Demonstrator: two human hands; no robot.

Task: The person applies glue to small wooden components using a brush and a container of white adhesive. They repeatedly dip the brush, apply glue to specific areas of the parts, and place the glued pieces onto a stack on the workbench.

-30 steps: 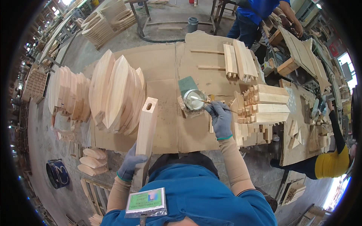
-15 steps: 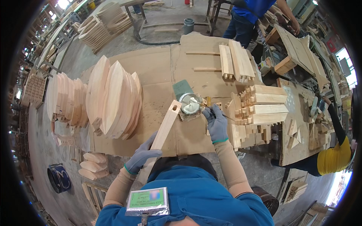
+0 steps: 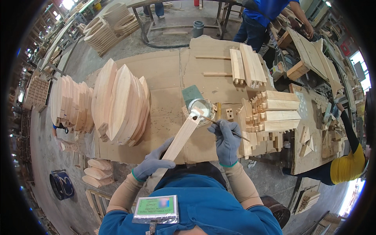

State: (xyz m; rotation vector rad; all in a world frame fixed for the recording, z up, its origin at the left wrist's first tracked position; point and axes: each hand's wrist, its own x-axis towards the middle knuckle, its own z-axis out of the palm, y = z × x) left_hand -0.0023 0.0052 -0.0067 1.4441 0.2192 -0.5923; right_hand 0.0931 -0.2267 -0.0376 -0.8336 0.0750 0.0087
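Observation:
My left hand (image 3: pixel 153 162), in a grey glove, is closed around a long pale wooden bar (image 3: pixel 181 140) that slants up toward the middle of the table. A hole shows near the bar's far end, with white paste (image 3: pixel 195 113) on the wood beside it. Pinched in my gloved right hand (image 3: pixel 227 143) is a thin stick (image 3: pixel 214 122); its tip reaches the white paste at the bar's end. Just beyond lies a round can (image 3: pixel 203 105) with white paste inside, partly covered by the bar. A green flat piece (image 3: pixel 192 93) lies against the can's far side.
Cardboard (image 3: pixel 164 78) covers the table. Curved wooden pieces (image 3: pixel 121 103) stand stacked at left; tenoned bars (image 3: pixel 280 111) are piled at right, with more bars (image 3: pixel 250 66) behind. A small drilled block (image 3: pixel 230 113) lies near the can. Other people work at far right.
The stick's tip has moved from over the can to the bar's holed end, where white paste now shows. The bar's far end has shifted slightly right.

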